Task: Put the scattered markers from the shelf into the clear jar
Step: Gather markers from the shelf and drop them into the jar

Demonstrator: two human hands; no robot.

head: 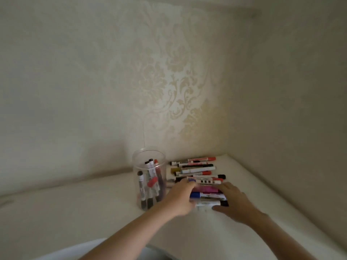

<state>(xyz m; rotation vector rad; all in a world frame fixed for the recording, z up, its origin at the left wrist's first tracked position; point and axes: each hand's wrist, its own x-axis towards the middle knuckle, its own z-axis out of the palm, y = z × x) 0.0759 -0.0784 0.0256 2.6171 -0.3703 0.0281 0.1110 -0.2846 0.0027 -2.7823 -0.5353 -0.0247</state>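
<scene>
Clear plastic forms the jar, which stands upright on a cream shelf in a wallpapered corner and already holds several markers standing on end. Just to its right lies a pile of markers, side by side and pointing left to right, reaching back toward the wall. Both bare forearms stretch forward from the bottom of the view. The left hand rests on the left ends of the nearest markers, fingers curled over them. The right hand presses on their right ends, fingers spread and thumb low. Neither has clearly lifted anything; whether a firm grasp exists cannot be told. This looks like the gathering step. Next, the hands likely need to squeeze a bundle together, lift it, tip it upright and lower it into the jar's open mouth.
</scene>
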